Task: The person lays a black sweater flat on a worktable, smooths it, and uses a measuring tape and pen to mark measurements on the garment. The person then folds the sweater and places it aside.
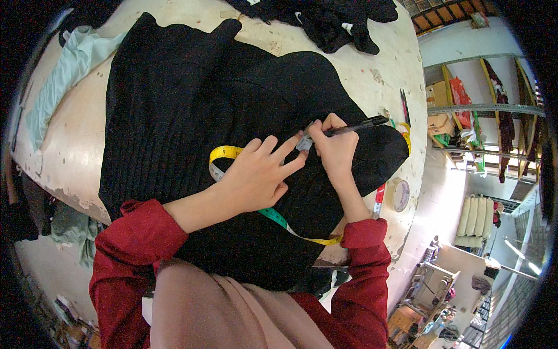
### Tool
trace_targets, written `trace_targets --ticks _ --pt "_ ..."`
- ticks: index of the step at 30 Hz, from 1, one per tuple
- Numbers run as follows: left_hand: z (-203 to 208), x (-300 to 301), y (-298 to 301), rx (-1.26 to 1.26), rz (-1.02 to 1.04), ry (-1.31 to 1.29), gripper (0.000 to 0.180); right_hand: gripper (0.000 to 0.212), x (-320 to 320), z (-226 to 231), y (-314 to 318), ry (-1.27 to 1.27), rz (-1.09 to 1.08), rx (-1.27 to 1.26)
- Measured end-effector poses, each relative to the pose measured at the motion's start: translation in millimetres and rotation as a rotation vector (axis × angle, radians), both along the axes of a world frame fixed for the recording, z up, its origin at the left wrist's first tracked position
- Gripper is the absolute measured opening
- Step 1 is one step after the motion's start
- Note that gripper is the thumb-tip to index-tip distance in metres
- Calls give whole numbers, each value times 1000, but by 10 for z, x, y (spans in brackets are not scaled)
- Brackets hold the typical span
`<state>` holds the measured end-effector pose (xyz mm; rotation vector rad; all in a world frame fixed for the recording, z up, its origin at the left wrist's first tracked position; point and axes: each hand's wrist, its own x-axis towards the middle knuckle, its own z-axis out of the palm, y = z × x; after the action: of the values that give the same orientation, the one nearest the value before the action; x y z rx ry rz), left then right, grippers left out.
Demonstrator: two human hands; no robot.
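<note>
A black garment (174, 104) with fine ribbing or pleats at its left part lies spread over the table. My right hand (336, 150) is closed around a black pen (363, 125), whose tip end points at a small grey label (304, 141) on the cloth. Fingers spread, my left hand (256, 177) rests flat on the garment, two fingertips against the label's edge. A tape measure (225, 152), yellow, white and teal along its length, runs beneath my left hand and on toward my right forearm. The pen's tip is hidden by my fingers.
On the pale, worn table (78, 139) lie a light mint cloth (72, 75) at the left and dark garments (325, 26) at the far side. A roll of clear tape (399, 195) sits at the right edge. Shelves (485, 109) with boxes stand beyond on the right.
</note>
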<state>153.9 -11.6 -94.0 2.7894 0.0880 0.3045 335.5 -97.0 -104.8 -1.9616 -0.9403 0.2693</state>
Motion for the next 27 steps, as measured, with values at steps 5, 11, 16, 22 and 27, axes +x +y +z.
trace_targets --ticks 5,11,16,22,27 --pt "-9 7 -1 -9 -6 2 66 34 -9 44 3 -28 2 -21" --pt "-17 -3 2 -8 5 -25 66 29 -13 24 -4 29 -100 -32" --pt "-14 5 1 -22 -2 -6 65 30 -31 55 15 17 -82 -28" --pt "-22 -2 6 -16 2 -26 64 30 -20 18 21 1 -84 -35" --pt "-20 7 2 -22 -1 -16 64 30 -13 37 32 -105 -80 -50"
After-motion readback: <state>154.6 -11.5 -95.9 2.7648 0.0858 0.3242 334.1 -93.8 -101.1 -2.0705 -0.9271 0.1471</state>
